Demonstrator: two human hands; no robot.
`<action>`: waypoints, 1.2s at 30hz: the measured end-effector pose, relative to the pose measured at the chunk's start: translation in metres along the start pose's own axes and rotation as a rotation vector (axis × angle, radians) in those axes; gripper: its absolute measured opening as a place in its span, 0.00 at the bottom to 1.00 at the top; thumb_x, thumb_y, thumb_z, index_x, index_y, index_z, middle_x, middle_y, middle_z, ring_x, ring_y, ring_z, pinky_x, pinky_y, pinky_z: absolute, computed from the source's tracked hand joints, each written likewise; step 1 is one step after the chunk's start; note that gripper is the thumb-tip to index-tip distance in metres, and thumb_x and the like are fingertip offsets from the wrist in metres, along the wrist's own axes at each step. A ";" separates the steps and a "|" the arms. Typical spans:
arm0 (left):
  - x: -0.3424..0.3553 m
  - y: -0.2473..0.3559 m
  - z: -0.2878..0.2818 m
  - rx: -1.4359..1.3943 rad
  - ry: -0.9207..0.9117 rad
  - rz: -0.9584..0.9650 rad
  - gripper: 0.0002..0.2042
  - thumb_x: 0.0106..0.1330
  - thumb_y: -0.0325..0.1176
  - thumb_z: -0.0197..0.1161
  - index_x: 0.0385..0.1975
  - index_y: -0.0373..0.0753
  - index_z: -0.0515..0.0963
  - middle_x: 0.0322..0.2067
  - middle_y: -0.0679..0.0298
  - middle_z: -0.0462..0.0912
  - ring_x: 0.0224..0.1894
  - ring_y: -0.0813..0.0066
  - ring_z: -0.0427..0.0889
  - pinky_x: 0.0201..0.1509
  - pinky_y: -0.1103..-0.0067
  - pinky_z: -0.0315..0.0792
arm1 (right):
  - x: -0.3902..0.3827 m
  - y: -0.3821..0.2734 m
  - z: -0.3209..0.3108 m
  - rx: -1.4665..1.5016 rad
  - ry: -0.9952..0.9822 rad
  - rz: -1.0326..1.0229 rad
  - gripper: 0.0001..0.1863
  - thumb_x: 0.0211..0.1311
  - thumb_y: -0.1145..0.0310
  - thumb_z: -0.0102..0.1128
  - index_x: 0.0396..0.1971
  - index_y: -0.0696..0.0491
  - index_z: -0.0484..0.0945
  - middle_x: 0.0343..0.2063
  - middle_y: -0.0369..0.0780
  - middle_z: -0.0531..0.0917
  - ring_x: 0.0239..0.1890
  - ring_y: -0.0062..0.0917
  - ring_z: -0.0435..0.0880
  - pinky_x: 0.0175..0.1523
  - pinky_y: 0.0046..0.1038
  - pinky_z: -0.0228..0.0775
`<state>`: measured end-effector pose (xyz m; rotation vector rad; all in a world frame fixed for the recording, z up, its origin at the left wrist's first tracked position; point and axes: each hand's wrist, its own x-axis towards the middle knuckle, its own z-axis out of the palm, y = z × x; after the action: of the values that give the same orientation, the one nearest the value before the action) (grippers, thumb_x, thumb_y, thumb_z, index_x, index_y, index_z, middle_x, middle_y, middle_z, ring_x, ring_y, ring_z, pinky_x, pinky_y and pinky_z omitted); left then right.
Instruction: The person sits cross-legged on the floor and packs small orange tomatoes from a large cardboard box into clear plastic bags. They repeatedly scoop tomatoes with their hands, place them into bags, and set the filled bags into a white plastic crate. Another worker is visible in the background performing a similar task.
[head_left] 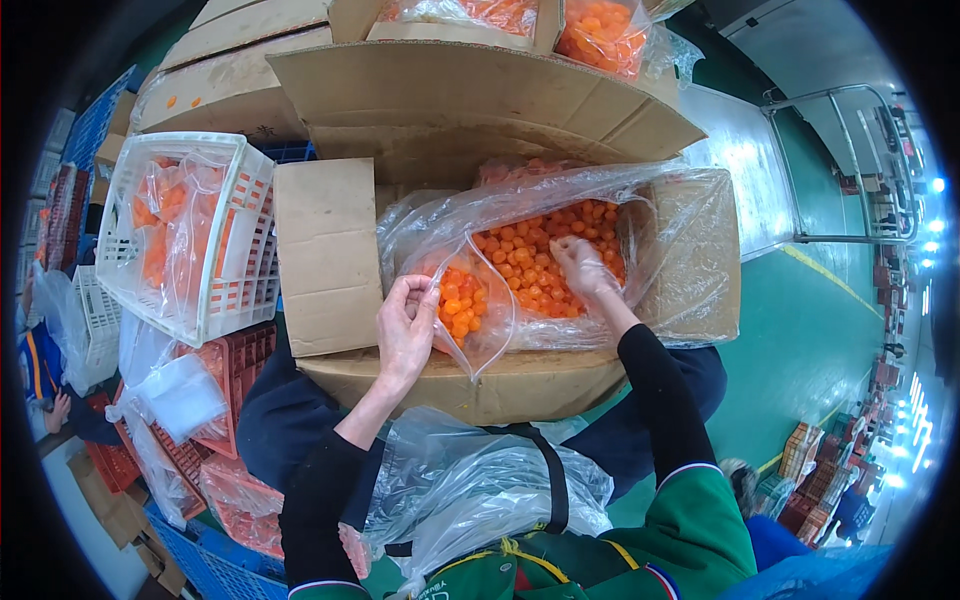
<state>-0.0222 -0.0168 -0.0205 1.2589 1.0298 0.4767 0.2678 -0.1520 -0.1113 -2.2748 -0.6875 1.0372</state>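
Observation:
A large cardboard box (470,388) lined with clear plastic film stands in front of me, filled with small round glossy orange pieces (540,290) that look like fruit. My left hand (408,322) pinches the edge of a clear plastic bag (492,343) at the box's left side. Some orange pieces show inside or behind that bag. My right hand (582,266), seemingly in a thin clear glove, rests among the loose pieces to the right of the bag. Its fingers are curled, and what they hold is hidden.
On the left a white plastic crate (210,310) holds bagged orange pieces. Red crates (245,372) sit below it. Behind the box are more cartons (235,95) and a bag of orange pieces (602,38). A metal-railed cart (845,160) stands right. Clear plastic (470,480) covers my lap.

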 end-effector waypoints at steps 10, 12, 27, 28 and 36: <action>0.004 -0.003 0.004 -0.012 -0.019 0.007 0.06 0.71 0.27 0.60 0.43 0.34 0.76 0.31 0.67 0.78 0.25 0.87 0.76 0.25 0.86 0.74 | 0.017 -0.018 0.002 -0.201 0.329 -0.349 0.19 0.71 0.55 0.56 0.47 0.56 0.78 0.37 0.48 0.85 0.35 0.39 0.86 0.37 0.37 0.77; 0.003 -0.003 0.001 0.001 -0.010 -0.012 0.06 0.71 0.27 0.60 0.43 0.34 0.76 0.31 0.67 0.78 0.25 0.87 0.76 0.25 0.86 0.74 | 0.029 -0.036 0.019 -0.438 0.193 -0.224 0.19 0.69 0.56 0.55 0.51 0.55 0.76 0.42 0.52 0.83 0.42 0.47 0.84 0.44 0.44 0.76; 0.007 -0.006 0.001 0.097 -0.052 0.026 0.07 0.71 0.27 0.60 0.45 0.34 0.75 0.33 0.66 0.78 0.27 0.85 0.78 0.26 0.85 0.76 | 0.009 -0.019 0.007 0.736 -0.140 0.272 0.11 0.72 0.61 0.55 0.46 0.51 0.74 0.30 0.37 0.79 0.25 0.18 0.77 0.23 0.19 0.71; 0.008 -0.009 0.001 0.100 -0.055 0.028 0.07 0.71 0.27 0.60 0.45 0.34 0.76 0.33 0.66 0.78 0.27 0.85 0.78 0.26 0.85 0.76 | 0.005 -0.018 0.003 0.956 -0.159 0.314 0.10 0.72 0.62 0.55 0.45 0.51 0.74 0.31 0.37 0.78 0.26 0.18 0.77 0.22 0.17 0.70; 0.008 -0.005 0.005 0.097 -0.046 0.027 0.07 0.70 0.27 0.61 0.44 0.34 0.76 0.31 0.66 0.79 0.25 0.84 0.78 0.26 0.84 0.76 | -0.046 -0.050 0.012 1.905 -0.933 0.000 0.13 0.71 0.61 0.55 0.47 0.53 0.75 0.44 0.44 0.77 0.38 0.30 0.81 0.29 0.20 0.81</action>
<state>-0.0152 -0.0148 -0.0282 1.3658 1.0081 0.4211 0.2214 -0.1424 -0.0617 -0.1160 0.1633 1.5890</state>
